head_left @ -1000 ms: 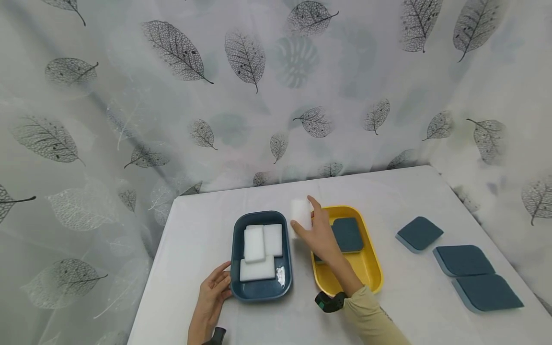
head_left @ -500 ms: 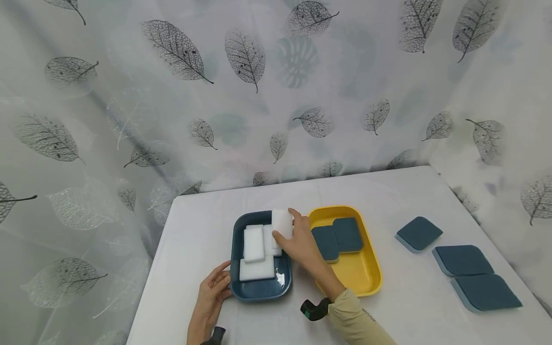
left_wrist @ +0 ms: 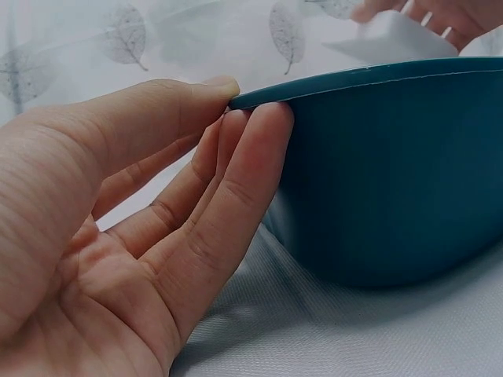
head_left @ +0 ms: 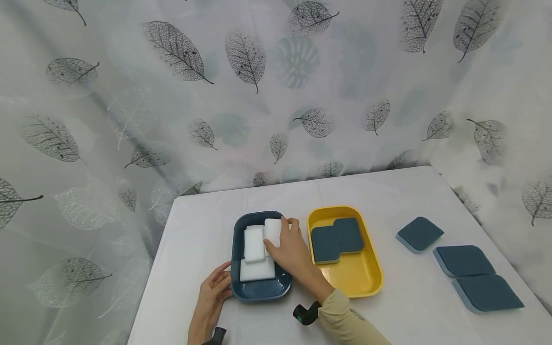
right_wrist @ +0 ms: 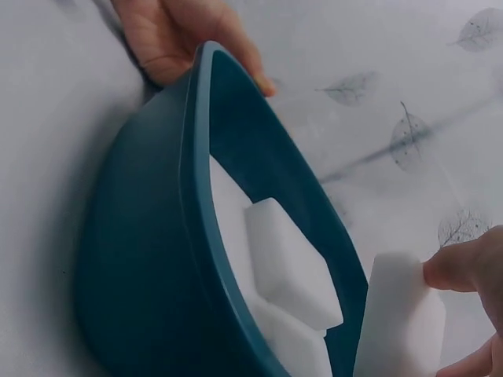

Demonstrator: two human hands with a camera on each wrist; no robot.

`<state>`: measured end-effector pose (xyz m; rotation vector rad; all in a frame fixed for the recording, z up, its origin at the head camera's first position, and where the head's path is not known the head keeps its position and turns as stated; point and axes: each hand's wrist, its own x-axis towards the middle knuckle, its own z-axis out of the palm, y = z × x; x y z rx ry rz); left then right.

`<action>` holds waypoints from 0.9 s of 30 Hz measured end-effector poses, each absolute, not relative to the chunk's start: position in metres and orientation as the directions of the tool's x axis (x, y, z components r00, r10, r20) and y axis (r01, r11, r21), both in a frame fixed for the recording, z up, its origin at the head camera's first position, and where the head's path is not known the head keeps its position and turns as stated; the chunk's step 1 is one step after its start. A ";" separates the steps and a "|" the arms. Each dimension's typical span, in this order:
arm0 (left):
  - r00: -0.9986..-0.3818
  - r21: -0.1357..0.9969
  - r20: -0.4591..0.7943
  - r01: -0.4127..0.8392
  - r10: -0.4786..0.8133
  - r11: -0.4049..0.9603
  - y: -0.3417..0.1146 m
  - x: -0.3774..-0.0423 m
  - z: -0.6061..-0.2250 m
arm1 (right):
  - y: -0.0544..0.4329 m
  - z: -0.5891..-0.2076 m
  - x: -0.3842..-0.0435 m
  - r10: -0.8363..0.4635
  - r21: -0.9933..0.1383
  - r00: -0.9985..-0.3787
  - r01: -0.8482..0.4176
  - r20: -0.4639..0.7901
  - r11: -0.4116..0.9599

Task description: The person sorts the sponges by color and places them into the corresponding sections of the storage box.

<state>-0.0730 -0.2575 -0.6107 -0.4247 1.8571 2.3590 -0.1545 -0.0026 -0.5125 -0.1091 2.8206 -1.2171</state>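
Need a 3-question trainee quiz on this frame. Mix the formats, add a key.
1. Multiple choice: what does the right hand hold? A) a spoon; B) a white block; C) nothing.
2. True or false: the left hand pinches the rim of the blue tray.
3. Count: how many dark pads lie directly on the table, outside the yellow tray?

Key: 1. B. 2. True; the thumb and fingers meet at the rim in the left wrist view. 3. Three, all right of the yellow tray in the head view.
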 end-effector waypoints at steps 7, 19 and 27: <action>-0.953 0.930 -0.290 -0.258 -0.091 -0.262 -0.257 -0.073 -0.611 | -0.013 -0.517 -0.154 -0.095 -0.676 -0.995 -0.089 0.029 0.732; -0.958 0.933 -0.276 -0.247 -0.079 -0.261 -0.258 -0.072 -0.610 | -0.027 -0.525 -0.148 -0.113 -0.455 -0.978 -0.182 0.175 0.872; -0.956 0.935 -0.281 -0.251 -0.090 -0.253 -0.258 -0.073 -0.613 | -0.035 -0.530 -0.148 -0.186 -0.264 -0.936 -0.268 0.299 0.926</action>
